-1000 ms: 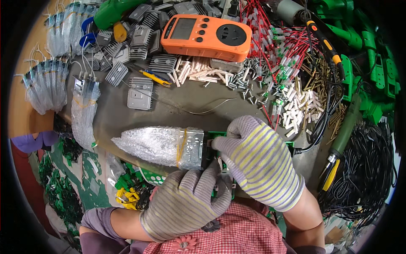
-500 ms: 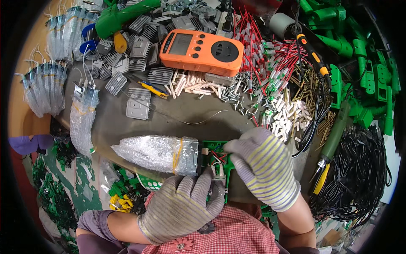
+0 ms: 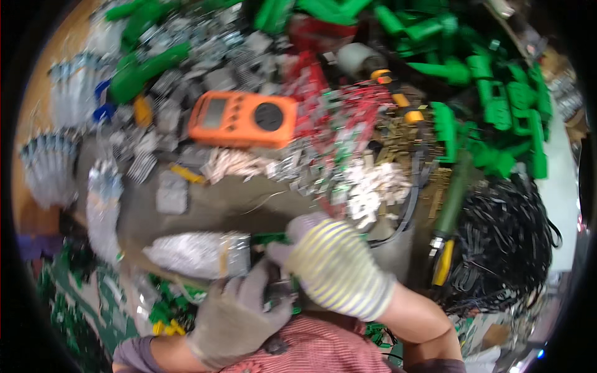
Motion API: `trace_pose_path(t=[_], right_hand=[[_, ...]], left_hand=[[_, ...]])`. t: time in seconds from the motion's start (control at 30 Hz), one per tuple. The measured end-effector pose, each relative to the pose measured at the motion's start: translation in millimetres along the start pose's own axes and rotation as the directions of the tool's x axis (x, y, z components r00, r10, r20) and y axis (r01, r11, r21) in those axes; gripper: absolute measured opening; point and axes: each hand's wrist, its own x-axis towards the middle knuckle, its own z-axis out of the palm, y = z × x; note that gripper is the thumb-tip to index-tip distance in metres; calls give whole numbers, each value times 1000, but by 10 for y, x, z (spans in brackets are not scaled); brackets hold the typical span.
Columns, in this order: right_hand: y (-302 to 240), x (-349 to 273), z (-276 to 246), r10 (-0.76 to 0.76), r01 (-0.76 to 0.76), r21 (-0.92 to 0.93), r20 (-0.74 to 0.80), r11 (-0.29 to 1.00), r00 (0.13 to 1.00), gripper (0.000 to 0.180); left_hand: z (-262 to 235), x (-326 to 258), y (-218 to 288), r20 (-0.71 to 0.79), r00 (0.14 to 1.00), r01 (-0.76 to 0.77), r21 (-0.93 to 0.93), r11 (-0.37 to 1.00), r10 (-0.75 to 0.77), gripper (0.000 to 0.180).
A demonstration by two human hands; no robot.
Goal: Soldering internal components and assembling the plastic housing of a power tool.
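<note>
1. My gloved left hand [image 3: 233, 317] curls closed around a small part I cannot make out, low at the table's [image 3: 217, 208] near edge.
2. My right hand [image 3: 333, 264], in a striped glove, pinches the same spot, fingers narrow.
3. A clear plastic bag [image 3: 196, 255] lies just left of them.
4. An orange multimeter [image 3: 242, 118] sits well beyond, amid clutter.

orange meter [image 3: 244, 118], grey screen [image 3: 214, 114] | clear bag [image 3: 196, 253], centre-left | bags [image 3: 53, 168], left
</note>
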Motion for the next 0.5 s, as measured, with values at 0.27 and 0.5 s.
trace_pose_path(t=[0.27,0.5], right_hand=[[55,-110,-356,-36,62,77,-304,995,952,11],[2442,-513,-1564,325,-519,-497,-427,695,844,35]], left_hand=[[4,-103,-150,-107,988,-114,-43,993,109,17],[-106,-34,-73,71,990,-121,6,993,121,14]])
